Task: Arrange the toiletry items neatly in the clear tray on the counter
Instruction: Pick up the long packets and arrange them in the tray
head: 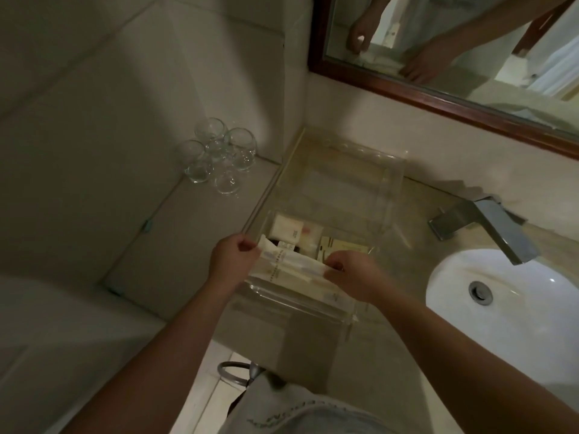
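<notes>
A clear tray (388, 183) lies on the beige counter, left of the sink. Over its near half I hold a long white wrapped packet (288, 266) level. My left hand (230, 261) pinches the packet's left end and my right hand (351, 274) pinches its right end. Beneath and behind the packet, inside the tray, lie a white soap packet (286, 228), a tan box (343, 247) and a small dark bottle (282, 244), partly hidden. Another white sachet (326, 294) lies under the packet.
Several clear drinking glasses (219, 158) stand on the tiled ledge to the left. A chrome faucet (488, 228) and white basin (501, 296) are at the right. A wood-framed mirror (438, 98) hangs behind. A metal ring (233, 372) hangs below the counter edge.
</notes>
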{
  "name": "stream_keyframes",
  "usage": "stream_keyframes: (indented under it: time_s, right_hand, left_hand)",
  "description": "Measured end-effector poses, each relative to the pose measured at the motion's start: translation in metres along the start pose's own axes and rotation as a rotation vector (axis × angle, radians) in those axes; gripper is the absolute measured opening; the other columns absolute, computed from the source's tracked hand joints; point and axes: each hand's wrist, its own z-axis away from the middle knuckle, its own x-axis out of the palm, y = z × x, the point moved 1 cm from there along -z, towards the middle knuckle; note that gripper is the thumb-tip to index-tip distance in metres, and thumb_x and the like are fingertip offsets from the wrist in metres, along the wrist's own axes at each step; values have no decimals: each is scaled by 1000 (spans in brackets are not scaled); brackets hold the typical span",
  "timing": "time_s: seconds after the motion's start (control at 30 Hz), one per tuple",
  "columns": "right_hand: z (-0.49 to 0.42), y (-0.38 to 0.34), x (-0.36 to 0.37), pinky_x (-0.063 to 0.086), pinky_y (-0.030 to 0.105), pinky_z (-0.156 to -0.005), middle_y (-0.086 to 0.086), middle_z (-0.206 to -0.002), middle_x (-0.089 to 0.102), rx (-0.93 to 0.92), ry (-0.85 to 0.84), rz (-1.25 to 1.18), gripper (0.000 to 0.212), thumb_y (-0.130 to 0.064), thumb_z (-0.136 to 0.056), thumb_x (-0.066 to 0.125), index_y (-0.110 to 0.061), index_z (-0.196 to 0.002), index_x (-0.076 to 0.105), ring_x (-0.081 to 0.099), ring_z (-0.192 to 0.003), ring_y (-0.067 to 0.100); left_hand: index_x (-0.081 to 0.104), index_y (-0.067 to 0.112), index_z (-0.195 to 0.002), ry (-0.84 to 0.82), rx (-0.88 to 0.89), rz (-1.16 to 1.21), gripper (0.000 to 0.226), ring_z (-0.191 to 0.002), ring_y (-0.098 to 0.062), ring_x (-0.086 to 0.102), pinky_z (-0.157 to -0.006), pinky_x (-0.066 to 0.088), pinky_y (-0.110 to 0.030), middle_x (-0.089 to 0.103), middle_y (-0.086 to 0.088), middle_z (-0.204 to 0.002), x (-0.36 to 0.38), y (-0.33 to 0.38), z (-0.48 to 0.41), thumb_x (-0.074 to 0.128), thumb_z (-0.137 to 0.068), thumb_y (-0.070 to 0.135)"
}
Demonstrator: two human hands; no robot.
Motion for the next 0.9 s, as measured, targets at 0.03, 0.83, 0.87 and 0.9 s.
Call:
stream_keyframes:
  time_s: [0.03,0.83,0.87,0.9]
  right_hand:
    - [-1,0,1,53,33,-75,-2,-97,69,8,31,-14,18,-29,-90,59,-21,-103,67,63,-86,18]
    - [8,-12,36,50,33,-80,-2,-107,56,97,194,21,18,-32,-87,66,-24,-102,62,59,-93,20]
    - [8,-12,36,49,32,-79,-2,-107,55,91,195,10,17,-31,-87,66,-23,-101,63,59,-93,20]
    - [8,-12,37,49,32,-80,-3,-107,55,82,196,-5,16,-30,-87,66,-24,-101,64,59,-93,20]
  left_hand:
    - [66,19,-73,10,29,-99,8,-72,-19,64,-67,50,-29,66,2,-72,0,-4,0,71,-75,14]
    - [62,15,-83,214,255,-521,12,-83,-28,55,-69,46,-37,57,-8,-92,19,-16,12,70,-74,15]
    - [64,15,-83,199,303,-540,12,-83,-28,54,-70,45,-37,57,-8,-91,20,-17,13,70,-73,13]
    - [67,16,-82,182,352,-564,12,-83,-28,53,-70,43,-37,56,-7,-90,21,-17,14,70,-73,10]
